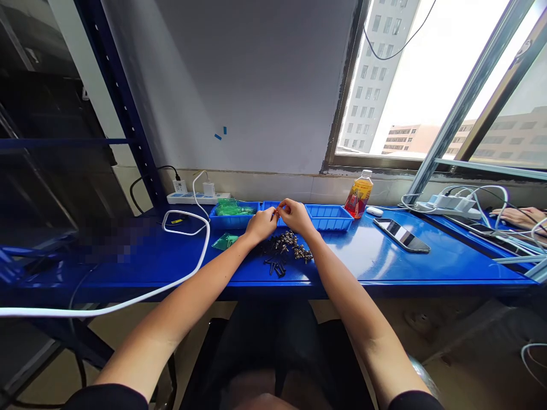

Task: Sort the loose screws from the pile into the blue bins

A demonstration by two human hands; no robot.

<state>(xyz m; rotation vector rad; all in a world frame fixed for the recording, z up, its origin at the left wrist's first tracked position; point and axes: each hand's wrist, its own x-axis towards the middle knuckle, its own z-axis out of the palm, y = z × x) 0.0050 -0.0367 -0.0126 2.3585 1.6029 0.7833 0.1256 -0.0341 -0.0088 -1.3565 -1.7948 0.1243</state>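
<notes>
Nearest us on the glossy blue tabletop (384, 265) lie a few long black screws (277, 267). Just beyond them is a loose heap of small, shiny metal fasteners (288, 242), between our forearms. To its left, a flat green plastic packet (225, 241) rests on the table.

Our left hand (261, 224) and right hand (296, 215) meet above the far side of the heap, fingertips together in a pinch. Whatever is between them is too small to make out, so we cannot tell whether either hand is clamped on something. The step in hand looks like fine, two-handed fingertip work; the next move seems to call for steady fingers and a light grip over the loose pieces.

Behind our hands are shallow blue plastic trays (331, 225), the left one holding crumpled green plastic bags (233, 208). Right of them stands a yellow-and-red labelled bottle (359, 195).
</notes>
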